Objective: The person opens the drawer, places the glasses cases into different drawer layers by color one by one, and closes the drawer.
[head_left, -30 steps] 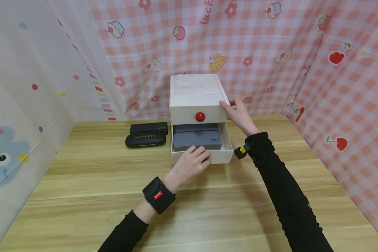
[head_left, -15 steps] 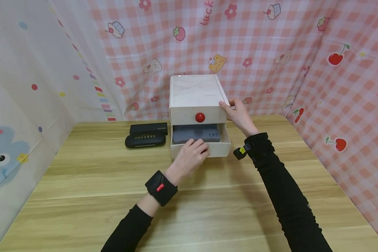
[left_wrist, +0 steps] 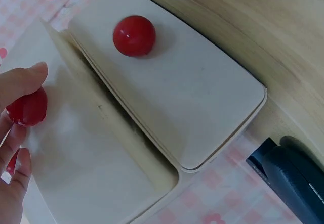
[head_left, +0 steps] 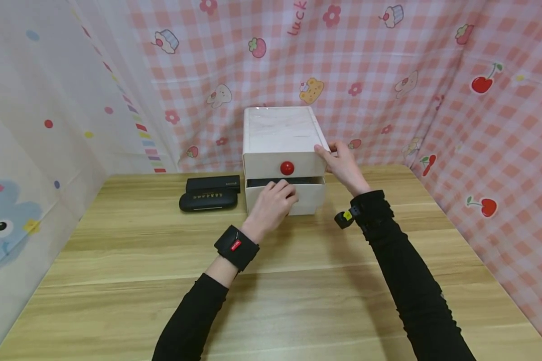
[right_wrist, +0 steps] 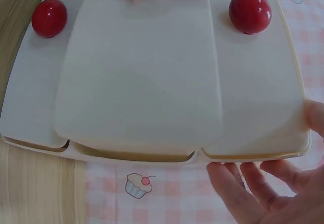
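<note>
A white cabinet [head_left: 277, 129] of three stacked drawers stands near the back of the table. Its middle drawer [head_left: 308, 198] is partly out, with a narrow dark gap along its top. My left hand [head_left: 273, 205] is at this drawer's front. In the left wrist view, thumb and fingers pinch its red knob [left_wrist: 29, 107]. The bottom drawer [left_wrist: 167, 82] and the top drawer [right_wrist: 260, 87] are closed. At the cabinet's upper right corner, my right hand [head_left: 345, 165] holds on, thumb at the top edge and fingers against the side. The drawer's contents are hidden in shadow.
Two black glasses cases, a slim one [head_left: 213, 183] and a rounded one [head_left: 208, 200], lie left of the cabinet on the wooden table [head_left: 135, 281]. A pink checked curtain [head_left: 366, 50] hangs close behind, and more printed cloth encloses both sides.
My left hand has moved away from me, sliding the middle drawer inward. The grey glasses cases in it have gone out of sight under the top drawer. My right hand stays put.
</note>
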`<action>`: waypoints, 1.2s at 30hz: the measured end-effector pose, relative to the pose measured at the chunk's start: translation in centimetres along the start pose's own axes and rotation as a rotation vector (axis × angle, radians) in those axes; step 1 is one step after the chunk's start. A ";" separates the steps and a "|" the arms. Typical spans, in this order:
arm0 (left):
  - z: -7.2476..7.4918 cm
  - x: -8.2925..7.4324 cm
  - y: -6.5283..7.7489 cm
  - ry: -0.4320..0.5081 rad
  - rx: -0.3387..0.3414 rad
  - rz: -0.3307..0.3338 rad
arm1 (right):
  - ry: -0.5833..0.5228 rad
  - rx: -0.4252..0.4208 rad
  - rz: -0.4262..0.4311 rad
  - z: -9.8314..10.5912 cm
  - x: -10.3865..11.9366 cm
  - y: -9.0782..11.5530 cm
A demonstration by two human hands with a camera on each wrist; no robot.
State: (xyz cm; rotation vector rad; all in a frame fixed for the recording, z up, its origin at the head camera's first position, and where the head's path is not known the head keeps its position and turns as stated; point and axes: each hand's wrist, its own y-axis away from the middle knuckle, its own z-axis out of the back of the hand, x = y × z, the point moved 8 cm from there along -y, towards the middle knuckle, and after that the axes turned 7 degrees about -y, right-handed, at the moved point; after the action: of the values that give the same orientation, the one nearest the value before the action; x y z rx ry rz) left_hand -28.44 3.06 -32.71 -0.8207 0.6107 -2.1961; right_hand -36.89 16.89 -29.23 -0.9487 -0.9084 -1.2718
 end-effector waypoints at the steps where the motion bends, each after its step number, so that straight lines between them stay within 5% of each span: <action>1: -0.2 0.2 -0.1 0.001 0.008 0.008 | -0.002 -0.003 -0.003 0.0 0.0 0.0; 10: -2.1 1.3 -0.6 0.012 0.052 0.062 | 0.036 -0.019 -0.033 0.2 0.0 0.0; 18: -2.9 1.4 -0.2 0.008 -0.002 0.073 | 0.069 -0.010 -0.043 0.2 0.4 0.2; 31: -2.4 1.9 0.6 0.164 -0.061 0.141 | 0.121 0.030 -0.083 0.3 0.6 0.1; 36: -1.8 2.3 2.1 0.188 -0.115 0.257 | 0.136 0.041 -0.089 0.5 0.5 -0.1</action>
State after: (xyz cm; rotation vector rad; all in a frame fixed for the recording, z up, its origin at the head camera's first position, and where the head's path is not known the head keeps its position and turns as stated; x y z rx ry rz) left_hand -30.03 0.29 -34.45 -0.5600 0.8917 -2.0285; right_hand -36.91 17.14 -28.57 -0.7869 -0.8748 -1.3711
